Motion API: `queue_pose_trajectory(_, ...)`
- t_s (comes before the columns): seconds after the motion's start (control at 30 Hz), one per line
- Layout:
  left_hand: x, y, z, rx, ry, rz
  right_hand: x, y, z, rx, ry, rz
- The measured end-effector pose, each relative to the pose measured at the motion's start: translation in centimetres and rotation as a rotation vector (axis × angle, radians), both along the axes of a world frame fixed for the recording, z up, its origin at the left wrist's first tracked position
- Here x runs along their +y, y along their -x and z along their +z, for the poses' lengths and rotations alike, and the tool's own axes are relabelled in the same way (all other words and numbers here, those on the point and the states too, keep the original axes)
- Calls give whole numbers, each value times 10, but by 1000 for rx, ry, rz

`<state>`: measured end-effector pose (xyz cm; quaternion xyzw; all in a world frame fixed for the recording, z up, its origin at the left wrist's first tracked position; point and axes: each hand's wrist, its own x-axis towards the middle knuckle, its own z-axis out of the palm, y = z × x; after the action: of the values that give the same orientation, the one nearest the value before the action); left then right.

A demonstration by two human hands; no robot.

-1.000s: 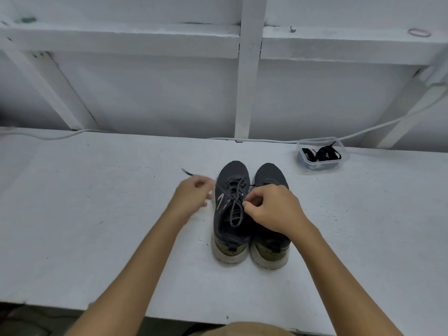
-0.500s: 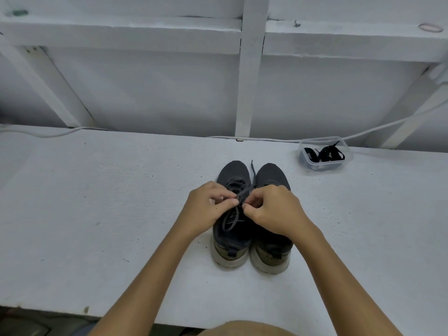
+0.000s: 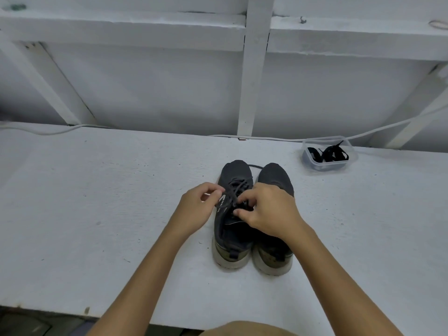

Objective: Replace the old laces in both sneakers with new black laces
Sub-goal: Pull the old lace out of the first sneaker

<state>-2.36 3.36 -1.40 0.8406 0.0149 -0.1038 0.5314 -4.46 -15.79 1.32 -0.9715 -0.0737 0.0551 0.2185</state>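
Because the white table (image 3: 97, 190) carries the pair side by side with heels toward the person, both hands reach the eyelets easily. On the left sneaker (image 3: 231, 229) the old lace (image 3: 236, 187) is loose, while the right sneaker (image 3: 275, 175) waits beside it. The left hand (image 3: 196, 209) and right hand (image 3: 269, 209) are close together, each seeming to pinch this lace, probably to pull it out. New black laces (image 3: 327, 154) lie in a clear container (image 3: 306, 163) at the far right, within reach for later.
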Motion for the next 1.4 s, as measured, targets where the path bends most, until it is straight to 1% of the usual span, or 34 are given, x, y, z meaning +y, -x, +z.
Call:
queue_pose_trajectory(0.03,-2,4,0,-14,12,23,0,-1,-1,-5,-15,-13)
queue_pose_trajectory(0.1,-3,10,0,-67,41,44,-6,-4,-4,15,-144,-73)
queue_pose_trajectory(0.17,-1,14,-2,-131,29,-43,-15,-5,-4,71,-300,-113)
queue_pose_trajectory(0.23,-1,16,-5,-174,-21,-178,-21,-5,-2,133,-376,-102)
queue_pose_trajectory(0.3,-4,15,-9,-233,-102,-250,-24,-5,-1,170,-404,-65)
queue_pose_trajectory(0.37,-10,13,-10,-313,-159,-220,-24,-5,-2,182,-414,-50)
queue_pose_trajectory(0.47,-16,11,-8,-348,-139,-146,-23,-6,-4,183,-404,-85)
queue_pose_trajectory(0.5,-16,10,-7,-302,-85,-119,-23,-6,-4,188,-394,-96)
queue_pose_trajectory(0.53,-16,10,-5,-214,13,-80,-22,-6,-4,193,-385,-101)
queue_pose_trajectory(0.6,-13,10,0,23,267,-29,-21,-6,-4,195,-371,-95)
queue_pose_trajectory(0.63,-12,11,2,96,330,-40,-20,-5,-3,190,-353,-79)
queue_pose_trajectory(0.73,-10,11,3,141,361,-148,-18,-3,2,189,-314,-5)
queue_pose_trajectory(0.87,-7,5,8,189,528,-81,-23,-4,8,227,-429,9)
queue_pose_trajectory(0.9,-7,4,8,199,537,-92,-24,-5,8,235,-425,10)
queue_pose_trajectory(1.0,-9,2,6,206,486,-157,-18,-7,3,223,-352,2)
queue_pose_trajectory(1.07,-8,-1,5,226,530,-150,-16,-8,-1,191,-368,-27)
queue_pose_trajectory(1.13,-4,-3,5,279,705,-47,-19,-8,-1,205,-497,-68)
queue_pose_trajectory(1.2,3,-5,3,335,899,93,-27,-7,1,253,-680,-145)
queue_pose_trajectory(1.27,12,-6,-2,362,1003,159,-37,-7,3,322,-903,-219)
queue_pose_trajectory(1.37,20,-11,-5,358,1135,207,-51,-12,0,448,-1335,-295)
queue_pose_trajectory(1.4,22,-12,-3,355,1157,224,-55,-13,-2,476,-1436,-314)
